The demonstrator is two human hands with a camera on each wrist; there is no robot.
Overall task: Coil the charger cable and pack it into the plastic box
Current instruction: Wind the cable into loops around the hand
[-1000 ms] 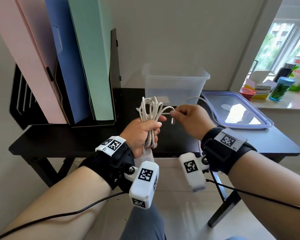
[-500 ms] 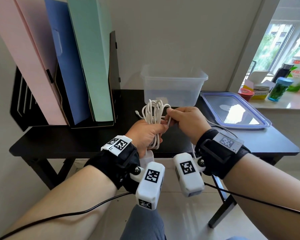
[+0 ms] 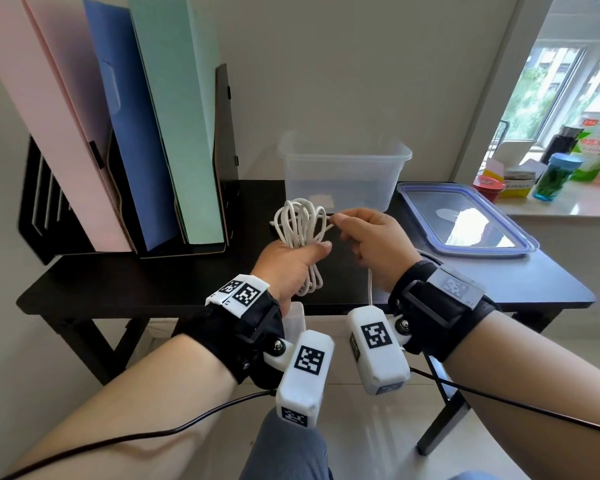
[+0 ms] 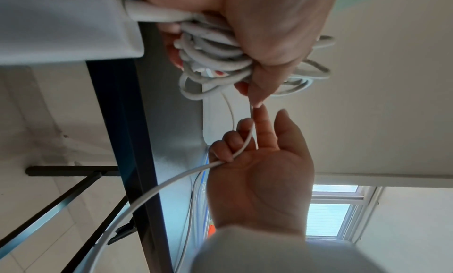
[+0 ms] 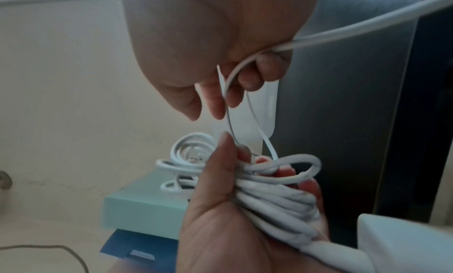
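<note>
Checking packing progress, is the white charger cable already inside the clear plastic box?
No, the coiled white charger cable is gripped in the left hand, in front of the clear plastic box.

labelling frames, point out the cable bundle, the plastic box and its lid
cable bundle (image 3: 300,223): head view, on the upper loops
plastic box (image 3: 343,181): head view, on its front wall
lid (image 3: 520,233): head view, on its blue rim

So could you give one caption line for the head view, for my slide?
Left hand grips the coiled charger cable while right hand feeds the loose end.

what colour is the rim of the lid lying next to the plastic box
Blue, around a clear panel; the lid shows best in the head view.
</note>
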